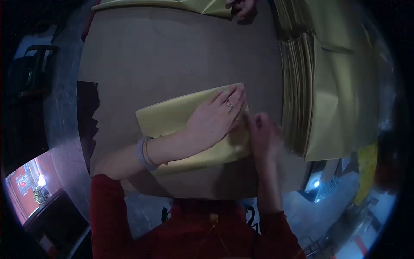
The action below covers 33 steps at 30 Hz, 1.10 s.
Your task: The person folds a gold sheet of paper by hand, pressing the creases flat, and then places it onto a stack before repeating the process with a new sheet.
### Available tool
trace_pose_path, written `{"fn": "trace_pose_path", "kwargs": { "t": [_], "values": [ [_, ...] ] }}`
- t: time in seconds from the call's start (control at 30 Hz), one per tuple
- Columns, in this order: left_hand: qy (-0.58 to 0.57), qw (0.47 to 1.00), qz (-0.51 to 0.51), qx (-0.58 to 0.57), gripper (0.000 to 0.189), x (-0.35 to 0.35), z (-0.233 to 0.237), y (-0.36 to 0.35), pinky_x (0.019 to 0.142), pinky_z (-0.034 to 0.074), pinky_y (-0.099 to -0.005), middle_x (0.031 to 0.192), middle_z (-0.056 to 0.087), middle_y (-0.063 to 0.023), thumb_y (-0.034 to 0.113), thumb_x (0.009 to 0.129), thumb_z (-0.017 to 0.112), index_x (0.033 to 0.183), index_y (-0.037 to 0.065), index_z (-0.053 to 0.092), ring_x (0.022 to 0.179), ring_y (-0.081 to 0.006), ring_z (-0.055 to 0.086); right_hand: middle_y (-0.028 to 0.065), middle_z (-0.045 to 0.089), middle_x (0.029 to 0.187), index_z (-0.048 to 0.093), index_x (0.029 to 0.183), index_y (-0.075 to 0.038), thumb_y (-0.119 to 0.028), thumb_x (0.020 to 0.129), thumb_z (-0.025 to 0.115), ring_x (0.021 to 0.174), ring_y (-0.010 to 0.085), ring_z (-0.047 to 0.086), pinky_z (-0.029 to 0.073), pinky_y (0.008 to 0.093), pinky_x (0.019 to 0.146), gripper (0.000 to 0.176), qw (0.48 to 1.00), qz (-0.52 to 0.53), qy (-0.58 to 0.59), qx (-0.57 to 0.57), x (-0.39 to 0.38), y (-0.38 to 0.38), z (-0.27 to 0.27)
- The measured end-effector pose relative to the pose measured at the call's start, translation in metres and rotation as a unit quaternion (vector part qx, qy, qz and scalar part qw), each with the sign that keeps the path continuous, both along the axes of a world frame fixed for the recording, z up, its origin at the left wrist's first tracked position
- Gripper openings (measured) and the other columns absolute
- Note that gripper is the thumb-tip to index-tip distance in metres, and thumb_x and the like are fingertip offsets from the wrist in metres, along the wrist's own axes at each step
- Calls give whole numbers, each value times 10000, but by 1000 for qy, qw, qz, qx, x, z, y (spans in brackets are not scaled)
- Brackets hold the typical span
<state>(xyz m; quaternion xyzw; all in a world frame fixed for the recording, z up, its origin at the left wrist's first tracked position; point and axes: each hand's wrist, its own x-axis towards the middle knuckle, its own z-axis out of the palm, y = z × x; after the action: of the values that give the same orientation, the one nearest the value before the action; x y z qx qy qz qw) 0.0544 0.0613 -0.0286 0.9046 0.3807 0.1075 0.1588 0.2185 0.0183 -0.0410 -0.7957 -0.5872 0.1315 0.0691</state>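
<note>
A folded sheet of gold paper [166,115] lies at a slant on the brown cardboard surface [181,52] in front of me. My left hand [217,114], with a ring on one finger, rests flat across the upper right part of the sheet, fingers stretched toward its top right corner. At the sheet's right edge is my right hand [266,136], its fingers curled closed and a little blurred. Whether the paper is pinched in those fingers is hidden.
To the right stands a thick stack of folded gold paper [297,95], with more gold sheets [340,103] beside it. Along the far edge lies another gold sheet [189,5], with another person's hand [245,8] at its right end. A torn dark patch [87,121] marks the cardboard's left edge.
</note>
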Motion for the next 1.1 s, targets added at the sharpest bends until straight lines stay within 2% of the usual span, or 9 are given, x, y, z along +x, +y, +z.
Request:
{"fn": "trace_pose_path", "kwargs": {
  "t": [0.13, 0.17, 0.23, 0.33, 0.57, 0.87, 0.97, 1.07, 1.1],
  "values": [
    [60, 997, 9, 39, 625, 3, -10, 6, 1049, 349, -379, 1435, 334, -153, 261, 834, 587, 1335, -54, 386, 1333, -294, 331, 27, 588, 570, 611, 693, -169, -439, 810, 663, 542, 243, 591, 463, 366, 521, 299, 993, 41, -5, 113, 1, -2, -7],
    [70, 997, 5, 42, 635, 3, -9, 5, 1050, 347, -381, 1435, 332, -162, 259, 833, 581, 1338, -66, 378, 1331, -298, 331, 27, 588, 570, 611, 693, -169, -439, 810, 663, 542, 243, 591, 463, 366, 521, 299, 993, 41, -4, 108, 1, -2, -7],
    [82, 995, -3, 54, 647, 1, -11, 5, 1050, 345, -383, 1435, 327, -172, 260, 831, 579, 1342, -76, 369, 1331, -303, 329, -6, 544, 509, 591, 649, -166, -389, 777, 717, 438, 203, 538, 435, 337, 480, 287, 978, 69, 9, 197, 0, 0, -7],
    [95, 993, -13, 72, 669, 1, -10, 4, 1052, 341, -385, 1437, 319, -185, 272, 830, 571, 1351, -87, 354, 1332, -310, 324, -14, 520, 485, 584, 657, -169, -390, 774, 721, 410, 199, 514, 432, 333, 482, 285, 980, 63, -18, 190, 1, -1, -7],
    [101, 992, -9, 74, 682, 0, -13, 3, 1057, 332, -386, 1442, 305, -192, 334, 852, 541, 1358, -81, 348, 1338, -312, 306, -10, 505, 476, 576, 675, -177, -389, 780, 719, 419, 198, 512, 430, 332, 479, 277, 978, 67, -14, 197, 0, -2, -8],
    [89, 995, -6, 43, 677, 2, -11, 3, 1057, 327, -402, 1452, 291, -193, 327, 866, 535, 1378, -60, 323, 1348, -322, 290, -6, 540, 529, 570, 672, -176, -422, 784, 698, 466, 221, 532, 425, 350, 464, 298, 982, 62, -40, 172, 0, -4, -11],
    [109, 993, -10, 50, 665, 3, -9, 3, 1057, 326, -406, 1456, 285, -195, 317, 879, 518, 1387, -56, 307, 1350, -322, 288, 4, 546, 541, 563, 673, -172, -427, 794, 683, 486, 229, 545, 421, 365, 464, 306, 987, 54, -10, 152, 0, -4, -12],
    [67, 997, -3, 43, 647, 2, -14, 4, 1058, 323, -409, 1447, 306, -196, 317, 890, 507, 1393, -41, 311, 1338, -323, 310, 20, 568, 559, 556, 679, -163, -418, 808, 669, 494, 235, 552, 433, 378, 485, 307, 987, 39, -18, 157, -2, -4, -11],
    [52, 998, 0, 28, 644, 2, -13, 4, 1057, 323, -411, 1444, 315, -192, 320, 892, 505, 1396, -31, 312, 1333, -322, 319, 25, 582, 576, 570, 709, -158, -407, 818, 661, 500, 242, 555, 443, 377, 506, 287, 987, 43, 24, 151, -1, -4, -10]
  ]
}}
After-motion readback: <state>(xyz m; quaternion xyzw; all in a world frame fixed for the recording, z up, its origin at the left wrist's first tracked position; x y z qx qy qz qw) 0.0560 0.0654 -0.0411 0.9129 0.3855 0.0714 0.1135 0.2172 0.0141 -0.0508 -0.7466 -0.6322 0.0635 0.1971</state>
